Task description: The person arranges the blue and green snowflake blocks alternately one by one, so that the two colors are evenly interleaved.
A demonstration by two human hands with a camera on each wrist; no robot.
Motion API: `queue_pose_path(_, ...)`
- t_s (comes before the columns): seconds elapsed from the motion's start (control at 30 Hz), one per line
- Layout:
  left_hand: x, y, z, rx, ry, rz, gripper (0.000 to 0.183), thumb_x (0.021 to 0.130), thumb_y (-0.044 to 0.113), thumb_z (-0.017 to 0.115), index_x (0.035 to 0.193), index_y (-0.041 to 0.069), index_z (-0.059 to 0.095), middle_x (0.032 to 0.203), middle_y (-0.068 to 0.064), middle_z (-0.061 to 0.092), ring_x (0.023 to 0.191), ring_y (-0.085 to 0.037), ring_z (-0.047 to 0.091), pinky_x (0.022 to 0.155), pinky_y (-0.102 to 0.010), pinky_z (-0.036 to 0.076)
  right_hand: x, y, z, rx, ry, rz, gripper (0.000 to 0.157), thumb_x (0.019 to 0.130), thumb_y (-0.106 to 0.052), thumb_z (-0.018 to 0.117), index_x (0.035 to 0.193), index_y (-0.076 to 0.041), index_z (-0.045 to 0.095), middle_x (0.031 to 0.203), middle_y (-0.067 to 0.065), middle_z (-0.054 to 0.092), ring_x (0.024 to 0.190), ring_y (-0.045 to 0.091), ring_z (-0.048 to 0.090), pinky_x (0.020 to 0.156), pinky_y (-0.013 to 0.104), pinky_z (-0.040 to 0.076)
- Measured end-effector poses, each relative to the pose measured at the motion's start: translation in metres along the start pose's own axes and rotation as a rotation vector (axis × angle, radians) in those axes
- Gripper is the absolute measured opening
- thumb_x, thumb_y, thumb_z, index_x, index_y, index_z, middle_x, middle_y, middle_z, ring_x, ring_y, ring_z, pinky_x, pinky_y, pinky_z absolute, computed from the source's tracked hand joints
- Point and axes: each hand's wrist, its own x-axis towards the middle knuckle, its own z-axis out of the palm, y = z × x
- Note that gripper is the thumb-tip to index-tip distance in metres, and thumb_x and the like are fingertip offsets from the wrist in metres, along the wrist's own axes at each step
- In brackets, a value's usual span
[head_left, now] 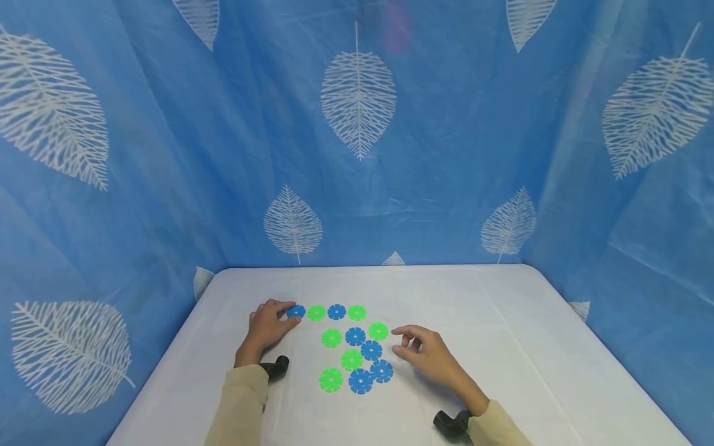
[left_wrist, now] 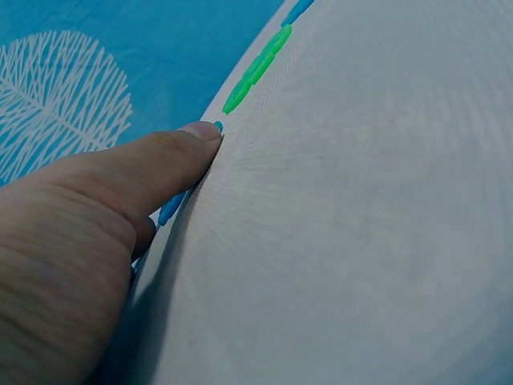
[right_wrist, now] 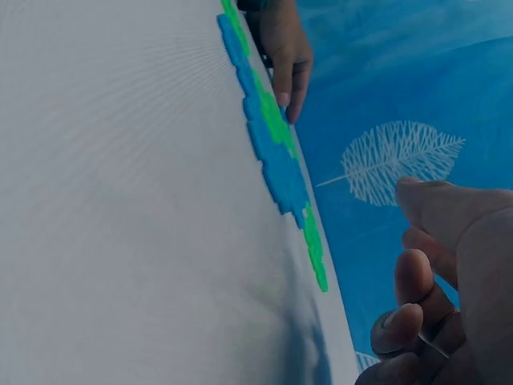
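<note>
Left hand (head_left: 268, 325): thumb and forefinger pinch a blue disc (head_left: 296, 311), slotted, flat on the table (head_left: 485, 310), the one nearest the left edge. Right hand (head_left: 426, 354): fingers loosely bent, thumb and forefinger apart, holding nothing; just beside a green disc (head_left: 378, 331), on its right-edge side. Row of four (head_left: 337, 311), parallel to the far edge: blue, green, blue, green. Loose cluster (head_left: 355, 336), nearer the front: eight discs, four green, four blue. Beyond the far edge: blue curtain (head_left: 457, 124), white leaf prints (head_left: 359, 99).
</note>
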Motion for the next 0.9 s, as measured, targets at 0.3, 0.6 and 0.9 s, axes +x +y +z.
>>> queue_pose_path(0.3, -0.001, -0.008, 0.004, 0.003, 0.014, 0.009, 0.052, 0.087, 0.044, 0.074, 0.131, 0.018, 0.068, 0.124, -0.013, 0.062, 0.117, -0.034, 0.054, 0.092, -0.051, 0.033, -0.002, 0.003, 0.011, 0.011, -0.143, -0.037, 0.034, 0.092, -0.034, 0.073, 0.120, -0.015, 0.070, 0.089, -0.006, 0.061, 0.061, 0.000, 0.045, 0.055, 0.020, 0.042)
queue_pose_path(0.6, -0.003, -0.010, 0.005, 0.004, 0.012, 0.011, 0.053, 0.087, 0.044, 0.075, 0.132, 0.018, 0.067, 0.124, -0.012, 0.062, 0.118, -0.033, 0.053, 0.092, -0.052, 0.033, -0.007, 0.001, 0.014, -0.037, -0.207, -0.050, 0.038, 0.088, -0.038, 0.076, 0.119, -0.018, 0.070, 0.091, -0.008, 0.063, 0.067, 0.000, 0.046, 0.060, 0.021, 0.043)
queue_pose_path(0.9, -0.001, -0.004, 0.003, -0.007, 0.007, 0.014, 0.053, 0.088, 0.045, 0.074, 0.133, 0.018, 0.067, 0.128, -0.014, 0.061, 0.121, -0.035, 0.053, 0.094, -0.053, 0.033, -0.008, -0.001, 0.014, -0.201, -0.183, -0.029, 0.051, 0.079, -0.049, 0.081, 0.120, -0.022, 0.070, 0.090, -0.015, 0.060, 0.065, -0.001, 0.040, 0.061, 0.020, 0.037)
